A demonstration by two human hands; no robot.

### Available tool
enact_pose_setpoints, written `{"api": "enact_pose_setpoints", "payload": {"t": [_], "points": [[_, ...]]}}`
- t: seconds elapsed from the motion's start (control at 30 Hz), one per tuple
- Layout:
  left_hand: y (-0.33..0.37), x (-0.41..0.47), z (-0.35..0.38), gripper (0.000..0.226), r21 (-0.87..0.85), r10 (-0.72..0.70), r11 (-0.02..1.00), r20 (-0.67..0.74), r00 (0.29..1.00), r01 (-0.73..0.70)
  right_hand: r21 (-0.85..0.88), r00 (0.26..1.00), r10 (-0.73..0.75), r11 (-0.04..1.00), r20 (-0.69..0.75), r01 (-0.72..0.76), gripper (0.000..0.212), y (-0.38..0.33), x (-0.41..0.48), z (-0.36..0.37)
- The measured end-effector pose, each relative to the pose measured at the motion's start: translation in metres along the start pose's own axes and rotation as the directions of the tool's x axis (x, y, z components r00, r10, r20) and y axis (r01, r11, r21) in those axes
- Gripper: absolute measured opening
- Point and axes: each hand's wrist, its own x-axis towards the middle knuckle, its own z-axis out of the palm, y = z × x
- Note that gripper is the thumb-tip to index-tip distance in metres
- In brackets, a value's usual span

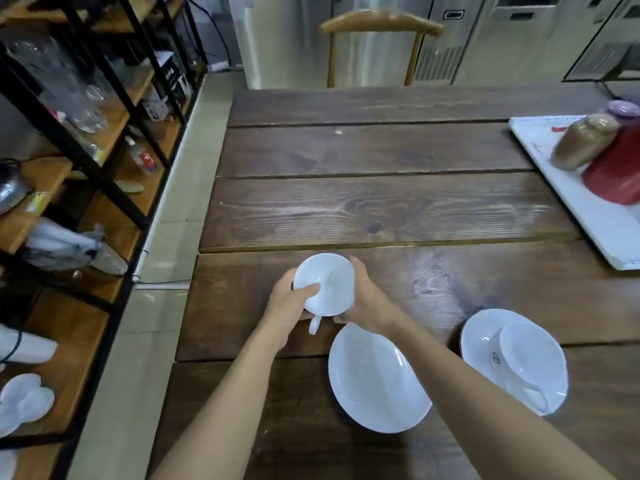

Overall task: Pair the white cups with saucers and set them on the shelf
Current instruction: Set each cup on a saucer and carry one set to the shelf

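A white cup (327, 282) is held just above the wooden table (381, 202) with its handle pointing toward me. My left hand (289, 306) grips its left side, thumb over the rim. My right hand (367, 299) cups its right side. An empty white saucer (377, 379) lies on the table right below my hands. Further right, a second white cup (526, 358) sits on another saucer (485, 344). The shelf (114, 244), with a black frame and wooden boards, stands to the left of the table.
A white tray (595, 216) at the table's right edge carries a red container (620, 168) and a brown jar (585, 140). A wooden chair (381, 26) stands at the far side. The shelf holds glassware, bags and white dishes (24, 400). A tiled floor strip separates shelf and table.
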Motion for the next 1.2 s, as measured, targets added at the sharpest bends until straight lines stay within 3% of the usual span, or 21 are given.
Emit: {"api": "enact_pose_setpoints", "payload": {"t": [0.17, 0.37, 0.47, 0.7, 1.03, 1.2], "points": [[0.023, -0.003, 0.002, 0.021, 0.007, 0.03, 1.0, -0.075, 0.997, -0.029, -0.004, 0.985, -0.167, 0.986, -0.052, 0.167, 0.075, -0.022, -0.008, -0.006], [0.031, -0.017, 0.013, 0.023, 0.217, 0.124, 0.97, -0.066, 0.99, -0.108, -0.031, 0.974, -0.227, 0.974, -0.028, 0.226, 0.084, -0.028, -0.041, -0.018], [0.022, -0.028, 0.025, 0.027, 0.209, 0.102, 0.974, -0.052, 0.993, -0.089, -0.048, 0.985, -0.171, 0.984, -0.001, 0.171, 0.094, -0.021, -0.061, -0.027], [-0.004, -0.052, 0.056, 0.024, 0.254, 0.02, 0.967, -0.046, 0.999, -0.008, -0.045, 0.999, -0.004, 0.999, 0.036, 0.006, 0.093, 0.019, -0.102, -0.04], [-0.035, -0.071, 0.071, 0.018, 0.206, -0.042, 0.977, -0.094, 0.995, 0.06, -0.017, 0.996, -0.001, 1.0, 0.092, 0.003, 0.083, 0.032, -0.129, -0.037], [-0.037, -0.076, 0.072, 0.017, 0.215, -0.048, 0.974, -0.098, 0.994, 0.068, -0.103, 0.998, -0.007, 0.995, 0.065, 0.014, 0.085, 0.037, -0.127, -0.034]]}}
